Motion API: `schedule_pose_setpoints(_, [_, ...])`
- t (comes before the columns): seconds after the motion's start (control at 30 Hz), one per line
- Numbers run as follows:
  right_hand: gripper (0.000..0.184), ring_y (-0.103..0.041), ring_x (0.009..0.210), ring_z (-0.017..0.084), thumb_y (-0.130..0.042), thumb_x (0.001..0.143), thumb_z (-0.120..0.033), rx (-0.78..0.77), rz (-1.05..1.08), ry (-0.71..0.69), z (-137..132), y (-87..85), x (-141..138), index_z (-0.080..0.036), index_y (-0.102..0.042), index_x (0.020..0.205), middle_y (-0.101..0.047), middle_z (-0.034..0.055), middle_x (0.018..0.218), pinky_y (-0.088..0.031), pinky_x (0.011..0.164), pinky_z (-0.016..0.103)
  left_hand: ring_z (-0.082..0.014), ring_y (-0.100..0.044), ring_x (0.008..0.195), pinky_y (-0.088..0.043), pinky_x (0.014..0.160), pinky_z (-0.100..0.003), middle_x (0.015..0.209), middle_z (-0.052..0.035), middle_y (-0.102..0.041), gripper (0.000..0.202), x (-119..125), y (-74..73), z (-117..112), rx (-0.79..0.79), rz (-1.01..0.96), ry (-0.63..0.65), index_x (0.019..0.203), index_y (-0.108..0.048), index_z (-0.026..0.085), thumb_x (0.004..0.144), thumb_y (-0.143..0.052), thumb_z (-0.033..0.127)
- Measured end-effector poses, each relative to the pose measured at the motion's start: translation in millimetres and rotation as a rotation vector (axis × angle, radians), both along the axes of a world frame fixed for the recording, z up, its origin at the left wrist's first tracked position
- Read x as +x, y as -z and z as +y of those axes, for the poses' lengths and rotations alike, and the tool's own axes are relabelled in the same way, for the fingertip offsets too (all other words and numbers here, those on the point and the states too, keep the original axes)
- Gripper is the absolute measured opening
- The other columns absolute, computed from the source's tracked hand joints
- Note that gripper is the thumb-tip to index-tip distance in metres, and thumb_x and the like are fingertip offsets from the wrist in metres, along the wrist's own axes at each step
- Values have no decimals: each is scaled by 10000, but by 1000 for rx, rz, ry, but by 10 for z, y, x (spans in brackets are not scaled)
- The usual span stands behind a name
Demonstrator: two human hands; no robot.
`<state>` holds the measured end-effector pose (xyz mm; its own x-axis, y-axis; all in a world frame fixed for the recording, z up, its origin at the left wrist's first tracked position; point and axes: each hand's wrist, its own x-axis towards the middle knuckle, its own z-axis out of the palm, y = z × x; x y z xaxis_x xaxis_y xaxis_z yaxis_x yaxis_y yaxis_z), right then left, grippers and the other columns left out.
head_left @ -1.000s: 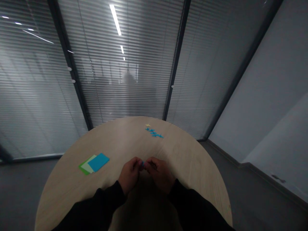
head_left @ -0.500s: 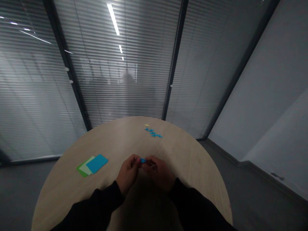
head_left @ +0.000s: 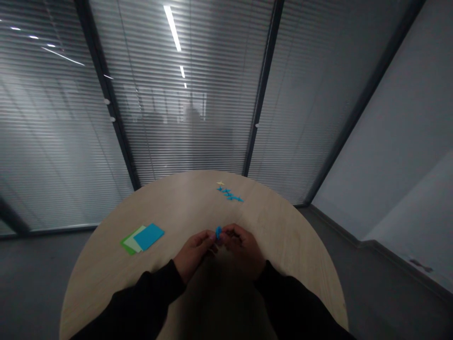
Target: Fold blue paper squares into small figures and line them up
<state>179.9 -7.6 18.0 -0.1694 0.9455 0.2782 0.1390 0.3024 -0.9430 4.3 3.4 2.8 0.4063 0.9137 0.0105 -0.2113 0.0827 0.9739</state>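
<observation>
Between my fingertips is a small folded piece of blue paper, held over the near middle of the table. My left hand pinches it from the left, and my right hand grips its right side with curled fingers. Its exact folded form is too small to make out. Farther back lie several small blue folded paper stars in a slanting row, with one yellow folded paper star behind them. To the left of my hands rests a blue paper sheet, overlapping pale green and green sheets.
The round wooden table has a curved edge all around. Beyond it stand glass panels with blinds and dark frames. A pale wall rises at the right, over a grey floor.
The blue folded paper has turned from lying flat to more upright between my fingers, and shows more. My view has shifted slightly left, so everything sits a little farther right.
</observation>
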Motion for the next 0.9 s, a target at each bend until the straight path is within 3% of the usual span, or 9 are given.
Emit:
schedule_pose_setpoints(0.23, [234, -599, 635, 136, -649, 864, -417, -52, 67, -65, -5, 10, -21, -188, -661, 910, -700, 24, 761, -470, 608, 260, -137, -526, 704, -410, 676, -259, 775, -16, -595, 382, -36, 16, -10, 11, -39, 56, 827, -645, 162, 804, -728, 534])
schedule_pose_setpoints(0.47, [220, -643, 673, 155, -615, 875, -413, 0, 24, -44, -39, -52, -27, -195, -643, 886, -698, 24, 750, -491, 615, 266, -145, -529, 715, -413, 690, -268, 791, -25, -605, 396, -17, -58, -39, 13, -3, 52, 821, -650, 168, 797, -716, 558])
schedule_pose_setpoints(0.67, [144, -643, 659, 154, -592, 859, -335, 80, -69, 18, -42, -47, -38, -202, -615, 810, -682, 16, 720, -495, 607, 261, -129, -530, 680, -406, 663, -261, 769, -15, -612, 406, 2, -25, -28, 14, -3, 11, 816, -651, 166, 767, -748, 557])
schedule_pose_setpoints(0.77, [117, -608, 615, 140, -618, 821, -286, 158, -98, 88, -39, -26, -34, -200, -618, 899, -663, 7, 728, -475, 563, 245, -125, -519, 646, -401, 650, -263, 701, 3, -594, 428, 8, -16, -26, 18, 25, 8, 778, -629, 166, 746, -757, 574])
schedule_pose_setpoints(0.9, [261, -592, 610, 130, -624, 787, -223, 283, -169, 123, -48, -62, -5, -205, -622, 1047, -669, 11, 798, -486, 578, 248, -124, -521, 641, -398, 641, -265, 723, -3, -609, 429, 4, -25, -28, 37, 60, 19, 803, -643, 159, 746, -755, 570])
